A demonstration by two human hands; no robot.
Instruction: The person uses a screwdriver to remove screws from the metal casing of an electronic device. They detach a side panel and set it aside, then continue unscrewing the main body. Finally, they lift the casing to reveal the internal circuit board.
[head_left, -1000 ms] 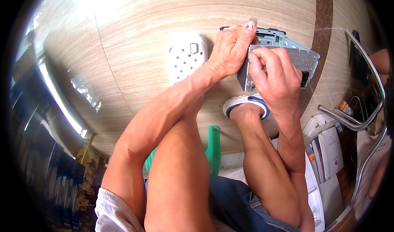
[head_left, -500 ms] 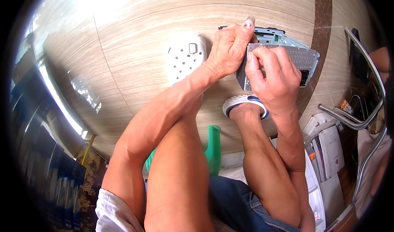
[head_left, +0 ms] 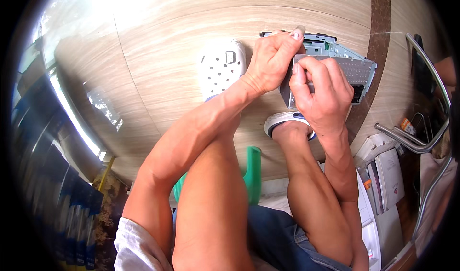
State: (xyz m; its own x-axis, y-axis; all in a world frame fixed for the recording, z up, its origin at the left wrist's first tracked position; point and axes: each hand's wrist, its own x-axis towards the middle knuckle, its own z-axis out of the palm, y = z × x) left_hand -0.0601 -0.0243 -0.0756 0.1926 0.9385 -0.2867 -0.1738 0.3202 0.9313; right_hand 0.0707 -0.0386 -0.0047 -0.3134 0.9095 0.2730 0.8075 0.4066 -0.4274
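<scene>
A grey metal electronics chassis (head_left: 360, 69) with rows of small holes stands on the floor, its light-blue frame and a bit of green board showing at the far side. My left hand (head_left: 277, 55) is closed around its left end, thumb pointing up and away; the other fingertips are hidden behind that end. Over the top left corner of the perforated panel, my right hand (head_left: 322, 86) has its thumb and forefinger pressed together with the other fingers curled. Whatever sits between those fingertips is too small or too covered to make out.
White clogs with round holes are on my feet, one clog (head_left: 224, 65) left of the chassis and the other clog (head_left: 278, 121) just nearer to me. A green plastic piece (head_left: 254, 175) shows between my legs. At right are a bent metal tube frame (head_left: 433, 74) and white boxes (head_left: 389, 175).
The whole view has shifted slightly right and down. Both hands keep nearly the same places on the chassis, with no clear change in grip.
</scene>
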